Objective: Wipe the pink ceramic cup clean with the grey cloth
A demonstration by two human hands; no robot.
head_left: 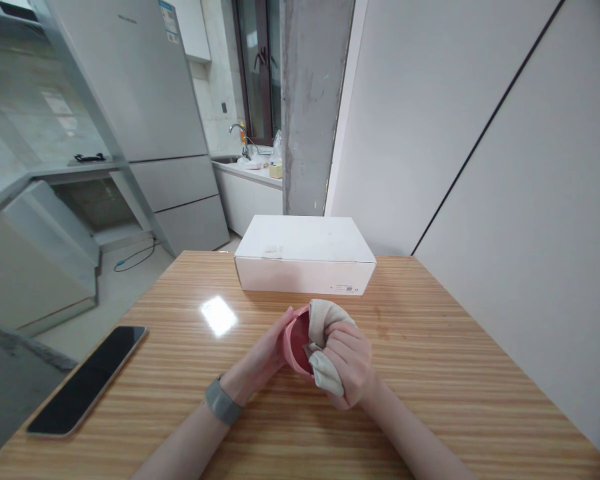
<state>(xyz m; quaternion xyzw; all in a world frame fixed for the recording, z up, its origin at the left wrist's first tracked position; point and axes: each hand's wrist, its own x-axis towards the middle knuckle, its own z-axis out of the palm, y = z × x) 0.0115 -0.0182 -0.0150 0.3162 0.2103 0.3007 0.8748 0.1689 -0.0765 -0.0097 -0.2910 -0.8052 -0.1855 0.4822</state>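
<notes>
Pink bowl (291, 350) cupped in the left hand (260, 353), while the closed right hand (347, 363) presses beige cloth (325, 320) inside.

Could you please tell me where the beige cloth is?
In the head view, the beige cloth is bunched in the right hand, pressed into the pink container held by the left hand, on the table just in front of the white box.

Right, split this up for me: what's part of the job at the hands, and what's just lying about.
In use:
- left hand, holding a pink bowl
- right hand, pressing a beige cloth against the bowl's red inside

Lying about:
- white box
- black smartphone
</notes>
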